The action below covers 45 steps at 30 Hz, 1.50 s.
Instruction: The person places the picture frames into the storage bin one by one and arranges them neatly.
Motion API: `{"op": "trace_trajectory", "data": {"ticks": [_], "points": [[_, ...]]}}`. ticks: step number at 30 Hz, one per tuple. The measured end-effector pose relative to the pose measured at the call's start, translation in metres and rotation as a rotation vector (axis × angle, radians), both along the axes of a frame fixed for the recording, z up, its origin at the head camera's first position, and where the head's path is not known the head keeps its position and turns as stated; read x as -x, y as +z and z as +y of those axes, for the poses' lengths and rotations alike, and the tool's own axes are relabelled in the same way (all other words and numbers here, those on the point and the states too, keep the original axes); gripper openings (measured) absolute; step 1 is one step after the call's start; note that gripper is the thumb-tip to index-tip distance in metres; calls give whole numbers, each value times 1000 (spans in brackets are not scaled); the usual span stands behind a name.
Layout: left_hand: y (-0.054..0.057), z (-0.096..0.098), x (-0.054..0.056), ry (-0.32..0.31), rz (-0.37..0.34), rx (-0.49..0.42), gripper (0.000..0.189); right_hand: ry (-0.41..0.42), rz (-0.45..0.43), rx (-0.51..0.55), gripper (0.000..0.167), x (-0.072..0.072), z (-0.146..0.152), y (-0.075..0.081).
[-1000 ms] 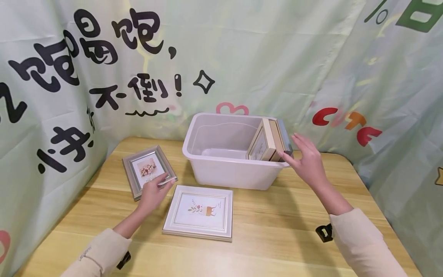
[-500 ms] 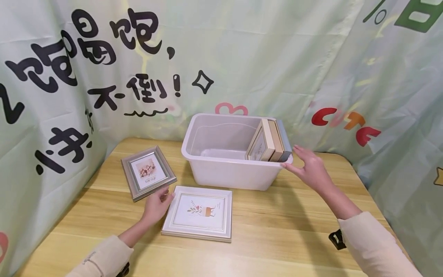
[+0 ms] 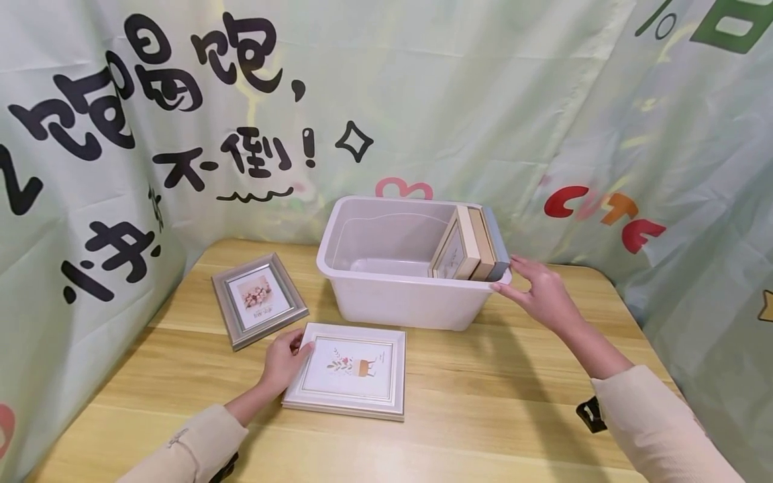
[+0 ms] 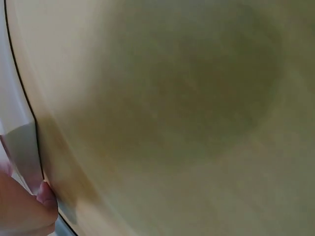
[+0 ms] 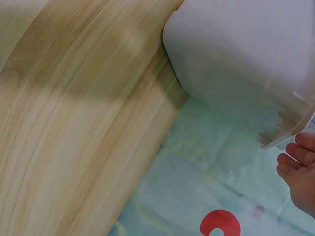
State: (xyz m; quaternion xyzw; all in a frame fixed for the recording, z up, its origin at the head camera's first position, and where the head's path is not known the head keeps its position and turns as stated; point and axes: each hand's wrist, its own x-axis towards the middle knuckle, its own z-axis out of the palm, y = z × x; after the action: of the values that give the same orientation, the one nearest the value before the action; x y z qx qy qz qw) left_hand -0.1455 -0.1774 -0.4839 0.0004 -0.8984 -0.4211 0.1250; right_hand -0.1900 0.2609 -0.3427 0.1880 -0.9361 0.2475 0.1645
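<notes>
A white picture frame (image 3: 353, 411) with a plant print lies flat on the table in the head view. My left hand (image 3: 286, 361) grips its left edge, thumb on top and fingers curled at the side. In the left wrist view my left hand (image 4: 24, 209) is at the frame's pale edge (image 4: 19, 105). My right hand (image 3: 548, 296) touches the right rim of a white plastic bin (image 3: 404, 302), fingers fairly straight. In the right wrist view my right hand's fingertips (image 5: 290, 164) lie by the bin's rim. Inside the bin, a cream frame (image 3: 454, 248), a tan frame (image 3: 483, 248) and a blue-grey one (image 3: 498, 241) lean at the right end.
A silver-brown picture frame (image 3: 227, 295) with a flower print lies on the wooden table (image 3: 483, 416), left of the bin. A pale green printed curtain (image 3: 471, 100) hangs behind the table and along its sides.
My left hand has left the silver-brown frame and moved right onto the white frame's left edge. My right hand has come down slightly from the blue-grey frame to the bin's rim.
</notes>
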Motion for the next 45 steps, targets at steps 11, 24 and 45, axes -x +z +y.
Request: {"op": "trace_trajectory", "data": {"ticks": [11, 24, 45], "points": [[-5, 1, 3, -19, 11, 11, 37, -9, -19, -12, 55, -1, 1, 1], [0, 8, 7, 7, -45, 56, 35, -23, -41, -20, 55, -2, 2, 3], [45, 2, 31, -110, -65, 110, 31, -6, -37, -30, 54, -2, 0, 6]]}}
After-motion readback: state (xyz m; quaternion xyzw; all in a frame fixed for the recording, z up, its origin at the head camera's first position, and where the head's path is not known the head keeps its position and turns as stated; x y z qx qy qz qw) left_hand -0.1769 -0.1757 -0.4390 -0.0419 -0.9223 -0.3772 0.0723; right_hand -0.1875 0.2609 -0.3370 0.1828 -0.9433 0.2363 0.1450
